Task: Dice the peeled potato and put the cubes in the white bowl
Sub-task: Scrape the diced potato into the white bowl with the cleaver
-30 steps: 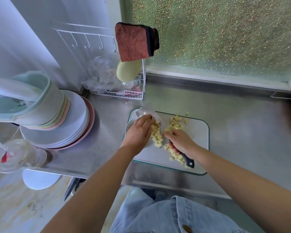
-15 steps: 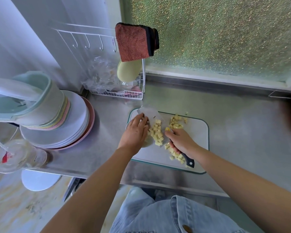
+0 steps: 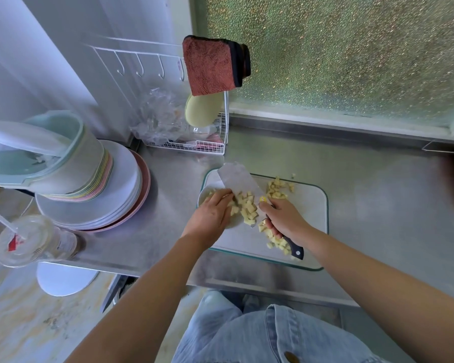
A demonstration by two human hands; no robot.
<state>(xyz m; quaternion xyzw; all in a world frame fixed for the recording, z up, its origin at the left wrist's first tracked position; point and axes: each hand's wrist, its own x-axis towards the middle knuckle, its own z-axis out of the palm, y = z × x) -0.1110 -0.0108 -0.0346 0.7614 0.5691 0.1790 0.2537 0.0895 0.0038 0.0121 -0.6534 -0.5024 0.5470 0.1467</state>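
My right hand [image 3: 283,218] grips the dark handle of a cleaver [image 3: 240,179], whose wide blade carries a heap of potato cubes [image 3: 248,206]. The blade lies tilted over the white bowl [image 3: 203,196] at the left end of the glass cutting board [image 3: 312,205]. With straight fingers, my left hand [image 3: 210,214] touches the cubes at the blade's left edge above the bowl, and it hides most of the bowl. More cubes lie at the board's back [image 3: 278,188] and under my right hand [image 3: 275,238].
A stack of plates [image 3: 121,195] with a pale green container on top stands at the left. A lidded plastic cup [image 3: 24,239] sits near the counter's front left corner. A wire rack [image 3: 194,146] with a red cloth is behind the board. Bare steel counter lies to the right.
My left hand slid leftward along the blade, moving cubes toward the bowl. The cleaver has tilted slightly, and my right hand has hardly moved.
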